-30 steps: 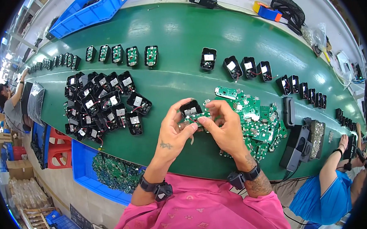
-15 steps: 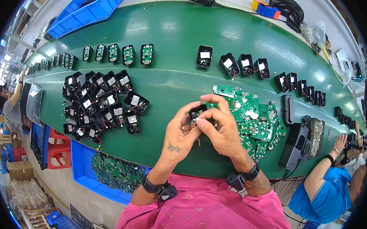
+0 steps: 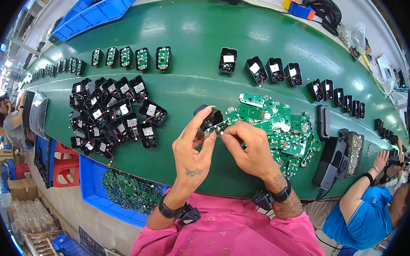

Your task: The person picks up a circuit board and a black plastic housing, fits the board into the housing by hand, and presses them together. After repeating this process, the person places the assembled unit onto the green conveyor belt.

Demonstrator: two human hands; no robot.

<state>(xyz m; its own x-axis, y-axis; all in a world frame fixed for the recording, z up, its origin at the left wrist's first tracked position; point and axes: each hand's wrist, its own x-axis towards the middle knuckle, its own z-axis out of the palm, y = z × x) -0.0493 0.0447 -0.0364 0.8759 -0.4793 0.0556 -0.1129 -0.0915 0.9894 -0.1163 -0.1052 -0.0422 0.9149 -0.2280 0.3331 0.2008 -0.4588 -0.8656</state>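
Over the near middle of the green table, my left hand (image 3: 191, 161) holds a small black plastic housing (image 3: 209, 120) between thumb and fingers, tilted on its side. A green circuit board (image 3: 220, 127) lies across the housing's open mouth, under my left thumb. The fingertips of my right hand (image 3: 251, 148) are pinched at the board's lower edge; any thin wire between them is too small to make out. Just right of my hands spreads a heap of loose green circuit boards (image 3: 282, 135). To the left sits a pile of open black housings (image 3: 116, 112) with white patches and red wires.
Housings with green boards (image 3: 164, 58) line the far left; open housings (image 3: 228, 61) line the far right. A black device (image 3: 329, 163) and a tray of small metal parts (image 3: 354, 153) stand right, near a co-worker in blue (image 3: 360, 217). A blue bin of boards (image 3: 90, 192) sits below the table's edge.
The housing has tipped left and my hands have parted a little, bringing the green board at its mouth into view. The far-left co-worker has lowered a raised arm.
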